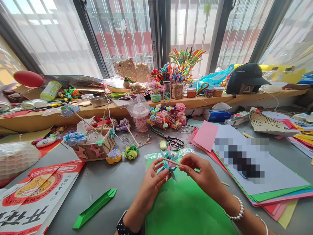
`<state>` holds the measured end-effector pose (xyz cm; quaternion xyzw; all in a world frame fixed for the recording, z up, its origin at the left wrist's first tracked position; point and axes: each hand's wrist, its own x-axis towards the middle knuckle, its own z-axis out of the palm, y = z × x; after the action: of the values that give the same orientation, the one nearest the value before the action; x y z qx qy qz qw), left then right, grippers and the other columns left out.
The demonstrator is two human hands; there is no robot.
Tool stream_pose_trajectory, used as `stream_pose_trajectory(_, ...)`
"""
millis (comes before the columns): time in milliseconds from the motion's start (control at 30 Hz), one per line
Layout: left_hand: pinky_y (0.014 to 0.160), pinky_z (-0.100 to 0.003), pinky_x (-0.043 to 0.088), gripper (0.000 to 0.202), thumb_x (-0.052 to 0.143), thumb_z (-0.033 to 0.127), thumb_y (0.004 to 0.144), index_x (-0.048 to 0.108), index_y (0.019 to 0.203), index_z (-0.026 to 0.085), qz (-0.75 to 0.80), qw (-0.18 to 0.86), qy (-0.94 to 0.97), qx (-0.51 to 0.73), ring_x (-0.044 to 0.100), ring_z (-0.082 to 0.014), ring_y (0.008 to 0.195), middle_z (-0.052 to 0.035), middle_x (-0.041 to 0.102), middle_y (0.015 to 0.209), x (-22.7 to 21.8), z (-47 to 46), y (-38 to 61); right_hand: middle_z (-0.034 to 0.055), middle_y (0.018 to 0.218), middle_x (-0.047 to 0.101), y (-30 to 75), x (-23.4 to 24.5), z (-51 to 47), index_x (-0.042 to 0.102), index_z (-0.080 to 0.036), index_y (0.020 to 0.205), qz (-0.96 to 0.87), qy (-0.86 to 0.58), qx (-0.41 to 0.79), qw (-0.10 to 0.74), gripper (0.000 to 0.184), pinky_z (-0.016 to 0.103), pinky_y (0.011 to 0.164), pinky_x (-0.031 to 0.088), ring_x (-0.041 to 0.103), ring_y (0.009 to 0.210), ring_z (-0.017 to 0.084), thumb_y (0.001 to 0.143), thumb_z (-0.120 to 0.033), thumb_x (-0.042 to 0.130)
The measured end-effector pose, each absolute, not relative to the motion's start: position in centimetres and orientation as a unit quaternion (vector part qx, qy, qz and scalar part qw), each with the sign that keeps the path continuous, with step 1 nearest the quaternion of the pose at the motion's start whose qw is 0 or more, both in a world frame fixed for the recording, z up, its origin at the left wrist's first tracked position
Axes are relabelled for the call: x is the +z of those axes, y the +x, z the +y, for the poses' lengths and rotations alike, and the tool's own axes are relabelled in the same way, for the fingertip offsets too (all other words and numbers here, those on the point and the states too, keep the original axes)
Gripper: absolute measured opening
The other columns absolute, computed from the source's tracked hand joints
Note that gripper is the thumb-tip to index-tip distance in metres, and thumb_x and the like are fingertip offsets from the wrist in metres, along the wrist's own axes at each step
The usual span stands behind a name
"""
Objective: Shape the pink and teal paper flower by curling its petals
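My left hand [153, 182] pinches a small folded paper flower [168, 163], teal and pink, just above a green sheet [186, 205] on the grey table. My right hand [201, 173] is closed on a thin wooden stick [171, 161] that runs leftward into the flower; the stick's other end [225, 183] pokes out past my wrist. Both hands meet at the flower, fingers curled. A bead bracelet is on my right wrist, a dark watch on my left.
Scissors [174, 142] lie just beyond the flower. A folded green paper strip [95, 206] lies to the left. A stack of coloured paper [256, 169] sits on the right. A paper basket [94, 147], paper flowers and craft clutter fill the back and the window sill.
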<state>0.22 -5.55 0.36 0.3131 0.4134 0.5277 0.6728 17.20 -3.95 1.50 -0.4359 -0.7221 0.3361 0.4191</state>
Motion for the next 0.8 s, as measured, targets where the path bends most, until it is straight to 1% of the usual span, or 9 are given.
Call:
stream_pose_trajectory(67, 0.084, -0.033, 0.045, 0.045, 0.073, 0.025, 0.061, 0.052, 0.100, 0.020, 0.418, 0.662, 0.316, 0.537, 0.051, -0.0234, 0.106, -0.0077, 0.054, 0.106, 0.0, -5.5, 0.3, 0.0000, 0.069, 0.061, 17.2, 1.5, -4.0, 0.058, -0.018, 0.079, -0.734, -0.431, 0.329, 0.410, 0.014, 0.023, 0.056, 0.042, 0.054, 0.062, 0.012, 0.082, -0.031, 0.054)
stream_pose_trajectory(167, 0.079, -0.031, 0.046, 0.048, 0.075, 0.028, 0.058, 0.052, 0.099, 0.021, 0.439, 0.639, 0.324, 0.542, 0.056, -0.0212, 0.096, -0.0066, 0.054, 0.106, -0.6, -5.4, 0.4, 0.0011, 0.073, 0.063, 17.1, 1.6, -4.0, 0.059, -0.019, 0.080, -0.738, -0.426, 0.315, 0.417, 0.014, 0.023, 0.056, 0.043, 0.054, 0.062, 0.012, 0.083, -0.031, 0.053)
stream_pose_trajectory(233, 0.075, -0.030, 0.046, 0.049, 0.074, 0.029, 0.058, 0.051, 0.100, 0.022, 0.445, 0.625, 0.342, 0.543, 0.057, -0.0193, 0.089, -0.0061, 0.054, 0.106, -0.9, -5.3, 0.6, 0.0016, 0.074, 0.062, 17.1, 1.6, -4.0, 0.060, -0.018, 0.079, -0.737, -0.425, 0.307, 0.426, 0.014, 0.022, 0.054, 0.043, 0.054, 0.062, 0.012, 0.083, -0.031, 0.053)
stream_pose_trajectory(333, 0.071, -0.028, 0.046, 0.048, 0.074, 0.029, 0.059, 0.049, 0.099, 0.021, 0.438, 0.595, 0.382, 0.556, 0.056, -0.0188, 0.090, -0.0055, 0.054, 0.102, -1.1, -5.3, 0.7, 0.0018, 0.074, 0.062, 17.2, 1.7, -3.9, 0.062, -0.018, 0.078, -0.738, -0.427, 0.304, 0.426, 0.015, 0.022, 0.053, 0.042, 0.053, 0.061, 0.012, 0.082, -0.030, 0.055)
stream_pose_trajectory(433, 0.064, -0.025, 0.046, 0.045, 0.072, 0.028, 0.061, 0.048, 0.098, 0.020, 0.432, 0.569, 0.414, 0.564, 0.055, -0.0176, 0.086, -0.0045, 0.054, 0.097, -1.0, -5.4, 0.9, 0.0015, 0.075, 0.063, 17.3, 1.8, -3.8, 0.064, -0.019, 0.079, -0.734, -0.434, 0.318, 0.414, 0.014, 0.022, 0.054, 0.042, 0.054, 0.061, 0.012, 0.081, -0.029, 0.056)
stream_pose_trajectory(567, 0.056, -0.023, 0.046, 0.044, 0.071, 0.027, 0.062, 0.046, 0.098, 0.021, 0.418, 0.567, 0.430, 0.565, 0.056, -0.0175, 0.082, -0.0028, 0.051, 0.095, -1.0, -5.4, 1.1, 0.0017, 0.076, 0.064, 17.3, 1.8, -3.7, 0.065, -0.019, 0.079, -0.728, -0.440, 0.346, 0.395, 0.015, 0.022, 0.055, 0.043, 0.056, 0.067, 0.013, 0.080, -0.031, 0.057)
stream_pose_trajectory(633, 0.053, -0.023, 0.046, 0.045, 0.072, 0.026, 0.061, 0.045, 0.098, 0.022, 0.412, 0.566, 0.437, 0.565, 0.057, -0.0177, 0.080, -0.0022, 0.050, 0.094, -1.2, -5.4, 1.1, 0.0017, 0.076, 0.063, 17.3, 1.8, -3.7, 0.064, -0.018, 0.077, -0.728, -0.442, 0.351, 0.389, 0.016, 0.022, 0.054, 0.043, 0.056, 0.067, 0.013, 0.081, -0.032, 0.056)
stream_pose_trajectory(700, 0.054, -0.024, 0.046, 0.047, 0.073, 0.027, 0.059, 0.046, 0.098, 0.022, 0.412, 0.561, 0.443, 0.565, 0.057, -0.0183, 0.081, -0.0025, 0.049, 0.094, -1.5, -5.3, 1.0, 0.0017, 0.075, 0.063, 17.4, 1.9, -3.7, 0.063, -0.018, 0.077, -0.733, -0.441, 0.345, 0.388, 0.017, 0.021, 0.052, 0.042, 0.055, 0.066, 0.013, 0.081, -0.032, 0.056)
stream_pose_trajectory(800, 0.064, -0.028, 0.047, 0.048, 0.073, 0.030, 0.058, 0.048, 0.099, 0.022, 0.441, 0.512, 0.463, 0.574, 0.055, -0.0204, 0.087, -0.0041, 0.051, 0.096, -1.4, -5.2, 0.4, 0.0020, 0.074, 0.061, 17.4, 2.2, -3.8, 0.063, -0.018, 0.076, -0.748, -0.438, 0.313, 0.389, 0.015, 0.021, 0.051, 0.042, 0.054, 0.064, 0.013, 0.082, -0.030, 0.055)
